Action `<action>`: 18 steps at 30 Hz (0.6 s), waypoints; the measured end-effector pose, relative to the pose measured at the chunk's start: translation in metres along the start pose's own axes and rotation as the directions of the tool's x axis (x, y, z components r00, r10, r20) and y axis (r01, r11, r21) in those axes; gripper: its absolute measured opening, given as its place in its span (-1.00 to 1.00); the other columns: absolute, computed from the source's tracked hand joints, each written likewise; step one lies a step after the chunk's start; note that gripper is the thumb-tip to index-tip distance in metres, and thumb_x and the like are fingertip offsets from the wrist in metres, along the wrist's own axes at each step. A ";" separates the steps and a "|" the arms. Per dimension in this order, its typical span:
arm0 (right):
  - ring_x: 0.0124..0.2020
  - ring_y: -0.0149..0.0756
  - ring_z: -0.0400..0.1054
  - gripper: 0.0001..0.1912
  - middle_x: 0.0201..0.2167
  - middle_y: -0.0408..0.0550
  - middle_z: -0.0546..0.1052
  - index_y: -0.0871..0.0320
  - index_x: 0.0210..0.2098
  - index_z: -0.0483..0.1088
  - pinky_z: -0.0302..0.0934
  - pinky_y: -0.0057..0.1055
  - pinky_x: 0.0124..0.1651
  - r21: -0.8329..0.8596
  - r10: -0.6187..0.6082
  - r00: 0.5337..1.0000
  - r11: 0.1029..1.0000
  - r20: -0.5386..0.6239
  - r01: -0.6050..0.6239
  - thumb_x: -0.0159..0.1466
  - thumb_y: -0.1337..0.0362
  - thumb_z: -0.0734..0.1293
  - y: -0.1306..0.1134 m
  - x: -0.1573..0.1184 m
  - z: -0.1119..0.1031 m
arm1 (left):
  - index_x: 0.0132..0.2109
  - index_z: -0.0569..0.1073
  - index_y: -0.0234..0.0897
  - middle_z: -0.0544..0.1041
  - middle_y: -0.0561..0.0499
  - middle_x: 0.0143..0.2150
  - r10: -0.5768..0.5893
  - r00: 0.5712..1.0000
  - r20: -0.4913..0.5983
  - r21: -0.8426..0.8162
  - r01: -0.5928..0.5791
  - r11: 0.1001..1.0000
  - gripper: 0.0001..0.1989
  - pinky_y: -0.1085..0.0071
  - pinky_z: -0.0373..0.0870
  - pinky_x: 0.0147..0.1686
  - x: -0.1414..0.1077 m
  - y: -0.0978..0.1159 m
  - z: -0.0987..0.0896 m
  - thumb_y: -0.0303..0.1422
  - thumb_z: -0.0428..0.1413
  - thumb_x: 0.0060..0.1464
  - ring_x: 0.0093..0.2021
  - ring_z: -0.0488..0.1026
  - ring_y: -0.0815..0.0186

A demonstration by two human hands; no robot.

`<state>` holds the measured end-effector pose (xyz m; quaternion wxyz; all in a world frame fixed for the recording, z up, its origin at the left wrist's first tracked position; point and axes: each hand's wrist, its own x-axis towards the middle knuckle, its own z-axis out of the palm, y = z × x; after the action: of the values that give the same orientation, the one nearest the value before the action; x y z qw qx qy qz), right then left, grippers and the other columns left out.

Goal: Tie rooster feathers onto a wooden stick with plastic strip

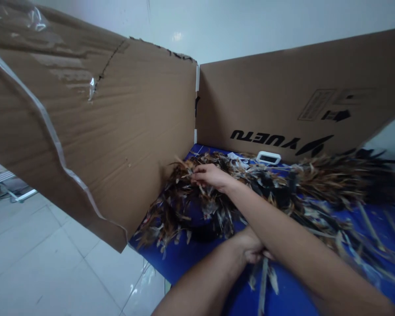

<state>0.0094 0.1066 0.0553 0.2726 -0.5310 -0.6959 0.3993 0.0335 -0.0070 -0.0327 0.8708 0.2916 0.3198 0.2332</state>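
So the arms are crossed here: the right forearm comes up from the lower right and passes over the left hand (252, 251), just below center. The right hand (210, 175) is out in the middle of the frame, its thumb and fingers drawn close together right in among the loose brown and black feathers (206, 208). Can't tell if it's actually pinching one. The left hand is curled up and partly hidden by that forearm; a pale stick (263, 285) runs down from it toward the bottom edge, but I can't make out how firm the hold is.

The feathers sprawl over the blue table (191, 263) from center to right, with a thicker feather bundle (339, 180) at the right edge. A white device with a dark screen (269, 158) is behind them, near the right cardboard panel (270, 92), which has YUETU printed upside down. Another cardboard panel (134, 109) fills the upper left, and pale floor tiles (36, 254) show at lower left.
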 end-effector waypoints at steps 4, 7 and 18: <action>-0.50 -0.47 0.33 -0.86 -0.40 -0.06 0.53 0.21 -0.44 0.33 0.16 -0.57 -0.53 0.337 -0.063 0.997 0.938 -0.047 0.076 0.06 0.25 0.33 0.004 -0.054 -0.038 | -0.55 0.17 -0.29 0.09 0.18 -0.70 -0.001 0.997 0.082 0.030 -0.001 1.000 -0.79 0.57 -0.22 -0.70 0.000 0.004 0.004 -0.38 0.06 -0.08 -0.73 -0.10 0.58; -0.54 -0.49 0.27 -0.82 -0.54 -0.15 0.44 0.21 -0.47 0.35 0.14 -0.56 -0.53 0.450 -0.043 0.987 0.886 -0.156 0.110 0.00 0.25 0.39 0.015 -0.100 -0.062 | -0.44 0.22 -0.31 0.10 0.18 -0.65 -0.002 0.994 0.110 0.013 0.000 1.000 -0.84 0.60 -0.21 -0.69 -0.003 0.006 0.004 -0.34 0.01 0.02 -0.71 -0.08 0.58; -0.59 -0.46 0.24 -0.73 -0.61 -0.16 0.39 0.21 -0.52 0.35 0.13 -0.51 -0.55 0.537 0.256 0.917 0.842 -0.304 -0.057 -0.05 0.17 0.45 0.085 -0.195 -0.080 | -0.37 0.24 -0.33 0.08 0.18 -0.60 0.002 0.993 0.121 0.049 -0.008 0.999 -0.75 0.61 -0.21 -0.69 -0.010 0.006 0.007 -0.21 0.04 0.06 -0.68 -0.08 0.59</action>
<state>0.1740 -0.0484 0.0350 0.4952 -0.5585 -0.4531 0.4874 0.0306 -0.0112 -0.0199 0.8805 0.3275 0.2712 0.2095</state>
